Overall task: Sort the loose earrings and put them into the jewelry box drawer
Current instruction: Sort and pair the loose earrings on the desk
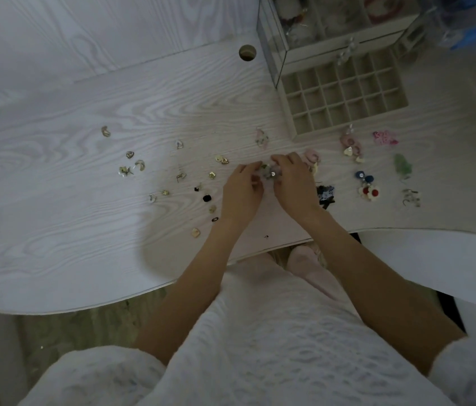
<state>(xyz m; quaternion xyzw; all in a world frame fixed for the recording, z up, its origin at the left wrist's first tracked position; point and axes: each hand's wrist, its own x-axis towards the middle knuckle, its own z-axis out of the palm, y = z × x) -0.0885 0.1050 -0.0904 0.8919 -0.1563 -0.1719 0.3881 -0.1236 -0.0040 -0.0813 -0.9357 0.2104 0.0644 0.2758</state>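
Note:
My left hand (pixel 241 190) and my right hand (pixel 295 180) meet at the middle of the white table (pixel 84 171), and their fingertips pinch a pale flower earring (pixel 268 172) between them. Several small gold and black earrings (pixel 212 174) lie scattered to the left. Bigger fabric ones lie to the right: pink (pixel 349 142), blue (pixel 362 175), red and white (pixel 369 193), green (pixel 403 167). The jewelry box drawer (pixel 345 92) stands pulled out at the back right, its grid of compartments showing nothing inside.
The glass-sided jewelry box (pixel 333 27) rises behind the drawer with items in its top tray. A round cable hole (pixel 247 52) sits in the table at the back. The curved front edge of the table runs just above my lap.

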